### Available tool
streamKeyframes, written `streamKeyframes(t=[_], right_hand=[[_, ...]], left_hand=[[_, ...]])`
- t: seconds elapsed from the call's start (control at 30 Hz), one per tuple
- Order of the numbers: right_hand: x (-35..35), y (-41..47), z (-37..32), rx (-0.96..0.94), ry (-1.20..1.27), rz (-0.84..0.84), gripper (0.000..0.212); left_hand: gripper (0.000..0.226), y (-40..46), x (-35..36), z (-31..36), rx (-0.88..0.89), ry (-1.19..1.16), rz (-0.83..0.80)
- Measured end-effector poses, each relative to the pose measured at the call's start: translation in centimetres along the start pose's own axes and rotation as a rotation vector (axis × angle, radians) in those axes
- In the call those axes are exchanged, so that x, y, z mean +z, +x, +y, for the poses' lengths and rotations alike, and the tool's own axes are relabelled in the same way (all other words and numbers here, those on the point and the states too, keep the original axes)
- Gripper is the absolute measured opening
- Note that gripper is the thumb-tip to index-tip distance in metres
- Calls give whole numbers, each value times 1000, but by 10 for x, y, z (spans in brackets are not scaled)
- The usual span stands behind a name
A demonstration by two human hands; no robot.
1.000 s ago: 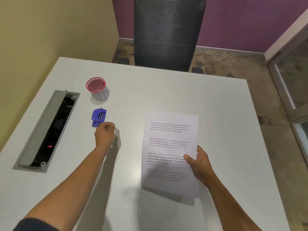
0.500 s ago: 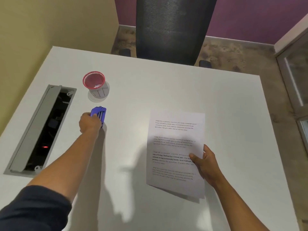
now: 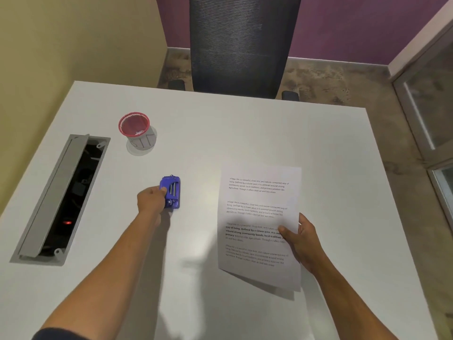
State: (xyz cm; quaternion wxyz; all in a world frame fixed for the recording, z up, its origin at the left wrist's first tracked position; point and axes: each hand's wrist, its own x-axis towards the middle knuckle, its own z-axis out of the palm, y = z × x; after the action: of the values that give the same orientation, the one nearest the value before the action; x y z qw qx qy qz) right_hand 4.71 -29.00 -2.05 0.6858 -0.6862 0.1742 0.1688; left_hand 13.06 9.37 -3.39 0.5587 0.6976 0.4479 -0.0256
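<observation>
— At your left hand (image 3: 152,201), what's held?
— You grip the blue punch (image 3: 172,192) there. Well apart, your right hand (image 3: 302,244) pinches the printed sheet (image 3: 257,209) over the bench (image 3: 245,133).

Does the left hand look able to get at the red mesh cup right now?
Probably: nothing stands on the table between the left hand and the red mesh cup, but it grips the blue tool.
</observation>
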Motion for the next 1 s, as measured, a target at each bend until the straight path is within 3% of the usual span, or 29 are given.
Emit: streamKeyframes(t=[0.13,0.3,0.47,0.73,1.0], right_hand=[[-8,-9,2,20,29,12,36],[-14,-21,8,46,60,-4,37],[-22,-30,16,56,55,-10,38],[-33,-24,33,95,-14,63,33],[-33,-10,39,101,-70,58,31]], left_hand=[[24,-43,14,-13,-6,-38,-89],[33,-85,33,-29,7,8,-183],[27,-110,48,-42,2,59,-253],[22,-124,63,-63,-22,115,-291],[12,-124,62,-64,111,219,-291]])
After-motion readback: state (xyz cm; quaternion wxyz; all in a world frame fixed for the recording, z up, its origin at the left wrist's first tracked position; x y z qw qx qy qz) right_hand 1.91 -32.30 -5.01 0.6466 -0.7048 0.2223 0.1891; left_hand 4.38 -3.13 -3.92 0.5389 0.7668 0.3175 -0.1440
